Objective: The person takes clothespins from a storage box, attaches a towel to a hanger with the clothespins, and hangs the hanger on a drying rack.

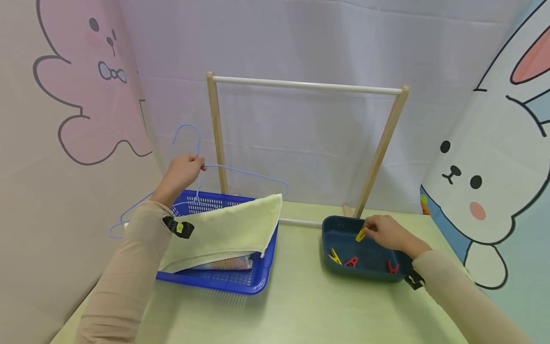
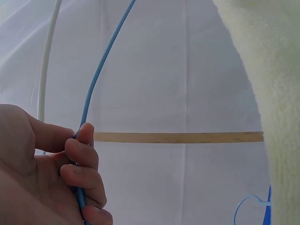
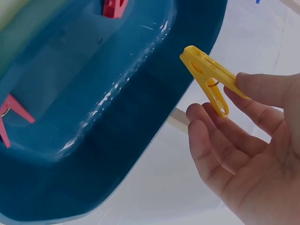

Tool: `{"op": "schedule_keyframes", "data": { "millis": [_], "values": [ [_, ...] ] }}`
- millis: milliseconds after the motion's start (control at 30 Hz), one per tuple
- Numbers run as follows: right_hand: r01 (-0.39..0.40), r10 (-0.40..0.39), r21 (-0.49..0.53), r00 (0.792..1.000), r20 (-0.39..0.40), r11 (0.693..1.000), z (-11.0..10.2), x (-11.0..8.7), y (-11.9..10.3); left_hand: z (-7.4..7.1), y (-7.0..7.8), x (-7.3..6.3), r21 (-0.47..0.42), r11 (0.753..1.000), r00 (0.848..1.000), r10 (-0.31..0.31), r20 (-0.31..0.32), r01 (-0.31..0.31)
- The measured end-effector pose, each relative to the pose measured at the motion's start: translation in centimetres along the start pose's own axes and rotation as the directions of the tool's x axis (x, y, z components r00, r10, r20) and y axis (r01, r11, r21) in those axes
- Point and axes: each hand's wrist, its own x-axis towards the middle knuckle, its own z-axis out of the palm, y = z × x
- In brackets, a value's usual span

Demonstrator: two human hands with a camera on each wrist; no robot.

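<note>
My left hand (image 1: 185,169) grips a light blue wire hanger (image 1: 247,173) near the base of its hook; in the left wrist view the fingers curl round the blue wire (image 2: 96,77). A pale yellow towel (image 1: 227,229) drapes over the hanger's lower bar, above the blue basket. On the right, my right hand (image 1: 388,231) pinches a yellow clothespin (image 3: 206,77) between thumb and index finger by one of its legs. This clothespin is over the dark teal tray (image 1: 365,273). Inside the tray lie another yellow clothespin (image 1: 334,256) and red clothespins (image 1: 392,266).
The blue basket (image 1: 253,288) on the left holds a folded patterned cloth (image 1: 227,263) beneath the towel. Behind both containers stands a rack with wooden posts (image 1: 382,150) and a white top rail (image 1: 301,85). The pale green table (image 1: 301,306) meets a white curtain at the back.
</note>
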Motion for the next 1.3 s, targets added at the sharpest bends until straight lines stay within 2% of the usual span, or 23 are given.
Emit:
{"op": "schedule_keyframes", "data": {
  "millis": [200, 600, 833, 1100, 1300],
  "values": [
    [0.015, -0.015, -0.006, 1.000, -0.006, 1.000, -0.1, 0.1, -0.4, 0.1, 0.5, -0.2, 0.015, 1.000, 1.000, 0.007, -0.005, -0.007],
    [0.041, -0.043, -0.031, 0.998, -0.042, 0.999, -0.3, 0.4, -1.3, -0.1, 2.2, -0.8, 0.087, 0.993, 0.996, 0.086, -0.037, -0.083],
    [0.056, -0.057, -0.010, 0.997, -0.060, 0.998, -0.6, 0.6, -2.1, -0.3, 3.0, -1.0, 0.066, 0.994, 0.995, 0.092, -0.050, -0.089],
    [0.080, -0.078, 0.022, 0.993, -0.084, 0.997, -0.9, 1.2, -3.5, -0.1, 3.3, -1.1, 0.088, 0.986, 0.988, 0.146, -0.050, -0.141],
    [0.053, -0.047, 0.073, 0.996, -0.082, 0.996, -0.9, 1.4, -4.6, 0.0, 3.4, -1.0, 0.085, 0.984, 0.986, 0.162, -0.038, -0.158]
  ]
}}
